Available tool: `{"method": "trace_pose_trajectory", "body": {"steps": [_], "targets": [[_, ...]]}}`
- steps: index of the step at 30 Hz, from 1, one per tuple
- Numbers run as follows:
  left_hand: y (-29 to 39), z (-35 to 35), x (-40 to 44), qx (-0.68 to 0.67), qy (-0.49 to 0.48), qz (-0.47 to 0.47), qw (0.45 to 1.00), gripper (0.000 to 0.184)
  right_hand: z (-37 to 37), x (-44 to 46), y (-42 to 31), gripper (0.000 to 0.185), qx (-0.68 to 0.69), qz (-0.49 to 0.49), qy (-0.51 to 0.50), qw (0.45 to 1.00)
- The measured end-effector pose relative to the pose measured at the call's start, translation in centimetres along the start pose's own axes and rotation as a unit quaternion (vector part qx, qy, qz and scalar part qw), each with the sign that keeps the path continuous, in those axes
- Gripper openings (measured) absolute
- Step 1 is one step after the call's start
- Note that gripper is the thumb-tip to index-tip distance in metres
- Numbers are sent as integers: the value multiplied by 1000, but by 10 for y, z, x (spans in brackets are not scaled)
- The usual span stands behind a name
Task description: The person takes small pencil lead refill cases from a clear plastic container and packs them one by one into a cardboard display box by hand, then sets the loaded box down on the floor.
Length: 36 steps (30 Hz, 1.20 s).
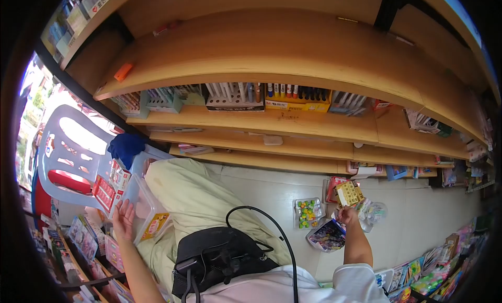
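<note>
On the right, my right hand (pixel 347 215) grips the lower edge of a gold-yellow box (pixel 349 193) with a pale patch on its side. The box is over a small group of goods on the floor: a clear case of green and yellow pieces (pixel 308 213), a dark printed packet (pixel 328 236) and a clear plastic container (pixel 375 212). My left hand (pixel 124 219) is palm up with its fingers apart, beside a clear plastic bin (pixel 147 209) with a yellow label. Just above those fingers is a red and white pack (pixel 106 192); whether they touch it I cannot tell.
Wooden shelves (pixel 282 46) curve across the front, with pen boxes (pixel 298 96) on a lower level. A pale blue plastic chair (pixel 68 156) stands at left, near a dark blue cloth (pixel 126 148). Stationery racks (pixel 78 237) line the lower left. Grey floor tiles (pixel 261 190) show in front.
</note>
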<state>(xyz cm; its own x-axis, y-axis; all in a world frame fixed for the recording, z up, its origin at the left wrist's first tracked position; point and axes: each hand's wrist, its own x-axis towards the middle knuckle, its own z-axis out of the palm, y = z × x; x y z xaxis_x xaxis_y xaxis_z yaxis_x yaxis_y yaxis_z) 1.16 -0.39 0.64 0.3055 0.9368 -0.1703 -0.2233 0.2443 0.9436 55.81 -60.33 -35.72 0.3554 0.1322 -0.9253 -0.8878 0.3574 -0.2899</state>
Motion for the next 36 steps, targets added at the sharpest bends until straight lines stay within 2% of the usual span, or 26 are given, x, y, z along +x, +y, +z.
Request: {"method": "trace_pose_trajectory", "body": {"steps": [2, 5, 6, 7, 11, 12, 13, 14, 15, 16, 18, 19, 20, 21, 23, 25, 26, 27, 29, 31, 33, 36], "targets": [[2, 1, -1, 8, 1, -4, 1000, 45, 2, 18, -1, 6, 79, 2, 45, 996], [-1, -1, -5, 17, 15, -6, 1000, 46, 8, 47, -2, 13, 124, 2, 51, 991], [0, -1, -5, 21, 21, -8, 1000, 47, -11, 76, 2, 13, 88, -32, 19, 995], [-1, -2, -3, 23, 27, -12, 999, 47, -19, 106, 3, 13, 97, -23, 13, 995], [-5, -1, -4, 40, 54, -7, 998, 49, -15, 117, 5, 16, 120, 32, -80, 989], [-2, 6, -6, 45, 65, -10, 997, 48, 15, 70, 7, 18, 99, -57, -16, 993], [0, 14, -7, 48, 76, -13, 996, 48, 12, 78, 3, 19, 99, -16, 0, 995], [1, 23, -10, 35, 82, -10, 996, 46, 12, 70, 0, 22, 70, -18, -21, 997], [2, 28, -12, 21, 85, -8, 996, 44, 19, 60, -2, 29, 47, -54, 3, 997], [2, 26, -10, 6, 69, -6, 998, 42, 31, 34, -9, 32, 45, -1, -1, 999], [4, 24, -8, -20, 49, -3, 999, 38, 29, 33, -16, 36, 10, -2, 13, 1000], [4, 25, -8, -30, 47, -2, 998, 36, 35, 21, -17, 38, -20, -29, 6, 999], [4, 25, -8, -42, 43, -3, 998, 35, 39, 16, -20, 41, -50, -6, -25, 998], [5, 26, -8, -43, 40, -2, 998, 34, 44, 17, -23, 30, -18, 14, -5, 1000], [9, 29, -10, -48, 31, -3, 998, 33, -12, 116, -30, 36, -118, -38, -97, 987], [9, 27, -9, -53, 23, -4, 998, 32, 78, -2, -14, 13, -164, 16, -84, 983], [8, 26, -9, -57, 20, -5, 998, 31, 97, -14, -1, 11, -206, -39, -101, 973], [8, 26, -8, -61, 17, -6, 998, 31, 110, -20, 3, 14, -264, -21, -142, 954], [11, 28, -9, -59, 15, -10, 998, 31, 191, -103, 49, 13, -282, -111, -86, 949], [12, 27, -9, -69, 10, -15, 997, 31, 225, -96, 65, 19, -444, -88, -103, 886], [9, 21, -9, -83, 0, -12, 997, 31, 276, -122, 96, 27, -498, -140, -148, 843], [7, 19, -9, -104, -25, -1, 994, 31, 356, -182, 138, 20, -546, -165, -273, 774]]}}
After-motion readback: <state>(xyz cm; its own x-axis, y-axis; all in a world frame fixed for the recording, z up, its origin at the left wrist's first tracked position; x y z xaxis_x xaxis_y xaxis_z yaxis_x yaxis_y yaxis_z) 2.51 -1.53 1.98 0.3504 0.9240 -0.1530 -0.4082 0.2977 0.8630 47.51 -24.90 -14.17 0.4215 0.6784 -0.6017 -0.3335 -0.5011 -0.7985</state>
